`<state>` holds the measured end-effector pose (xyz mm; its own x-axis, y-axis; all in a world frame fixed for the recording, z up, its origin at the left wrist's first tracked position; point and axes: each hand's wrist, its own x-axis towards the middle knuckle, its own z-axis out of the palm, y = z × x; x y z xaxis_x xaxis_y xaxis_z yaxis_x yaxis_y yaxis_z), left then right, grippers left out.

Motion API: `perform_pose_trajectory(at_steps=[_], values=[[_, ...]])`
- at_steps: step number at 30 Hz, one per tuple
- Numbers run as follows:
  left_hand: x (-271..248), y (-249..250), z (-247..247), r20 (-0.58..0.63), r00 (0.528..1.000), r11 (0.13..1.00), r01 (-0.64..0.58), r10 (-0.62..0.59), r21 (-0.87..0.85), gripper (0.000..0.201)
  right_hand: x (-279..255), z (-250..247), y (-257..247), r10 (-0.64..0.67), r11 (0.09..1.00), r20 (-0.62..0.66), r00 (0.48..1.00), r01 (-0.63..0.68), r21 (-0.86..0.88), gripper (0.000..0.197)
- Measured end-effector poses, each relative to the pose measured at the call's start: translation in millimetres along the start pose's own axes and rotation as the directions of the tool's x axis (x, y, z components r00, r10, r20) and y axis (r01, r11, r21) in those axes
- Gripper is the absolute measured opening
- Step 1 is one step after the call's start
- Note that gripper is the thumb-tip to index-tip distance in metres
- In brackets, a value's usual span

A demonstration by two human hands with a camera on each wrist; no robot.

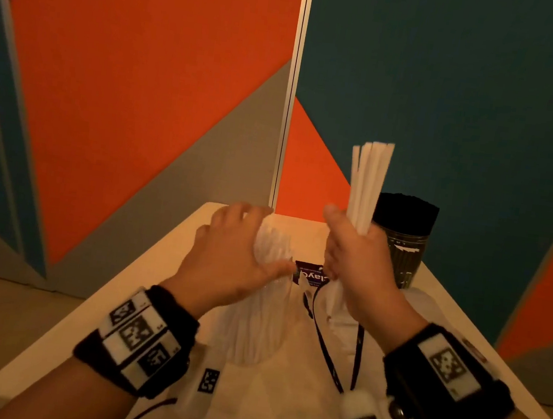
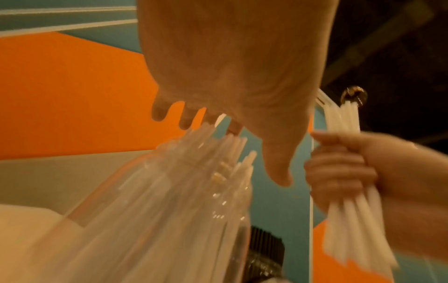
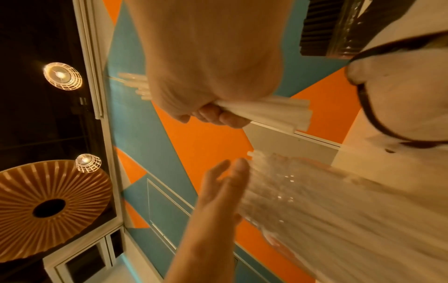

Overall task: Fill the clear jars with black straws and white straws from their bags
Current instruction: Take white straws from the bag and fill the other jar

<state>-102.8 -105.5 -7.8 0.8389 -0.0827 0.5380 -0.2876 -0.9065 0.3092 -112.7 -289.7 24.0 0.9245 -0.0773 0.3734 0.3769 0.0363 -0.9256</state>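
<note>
A clear jar (image 1: pixel 260 321) packed with white straws (image 1: pixel 271 243) stands mid-table. My left hand (image 1: pixel 228 255) hovers with straight, spread fingers against the tops of those straws, also seen in the left wrist view (image 2: pixel 218 162). My right hand (image 1: pixel 355 263) grips an upright bundle of white straws (image 1: pixel 368 182) just right of the jar; the same bundle (image 3: pixel 271 113) shows in the right wrist view. Behind it, a second clear jar (image 1: pixel 401 254) is full of black straws (image 1: pixel 405 212).
A dark-labelled bag (image 1: pixel 310 275) lies on the white table (image 1: pixel 80 342) between my hands, with a black lanyard (image 1: pixel 324 349) trailing toward me. An orange, teal and grey wall panel (image 1: pixel 144 91) stands close behind the table.
</note>
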Motion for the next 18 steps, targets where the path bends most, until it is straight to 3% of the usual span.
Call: perform_pose_trajectory(at_steps=[3, 7, 13, 18], values=[[10, -1, 8, 0.097, 0.995, 0.997, 0.029, -0.036, 0.07, 0.101, 19, 16, -7, -0.055, 0.996, -0.044, 0.998, 0.058, 0.061, 0.041], [24, -7, 12, 0.129, 0.989, 0.997, 0.074, -0.076, 0.022, 0.083, 33, 33, -7, -0.088, 0.986, -0.081, 0.993, 0.099, 0.135, 0.042], [33, -17, 19, 0.001, 0.998, 0.991, 0.069, -0.069, -0.118, 0.037, 47, 49, -14, -0.109, 0.964, -0.089, 0.99, 0.127, 0.232, 0.038], [35, -23, 24, -0.043, 0.997, 0.98, 0.049, -0.059, -0.194, 0.032, 48, 63, -1, -0.077, 0.956, -0.086, 0.993, 0.098, 0.276, 0.04]])
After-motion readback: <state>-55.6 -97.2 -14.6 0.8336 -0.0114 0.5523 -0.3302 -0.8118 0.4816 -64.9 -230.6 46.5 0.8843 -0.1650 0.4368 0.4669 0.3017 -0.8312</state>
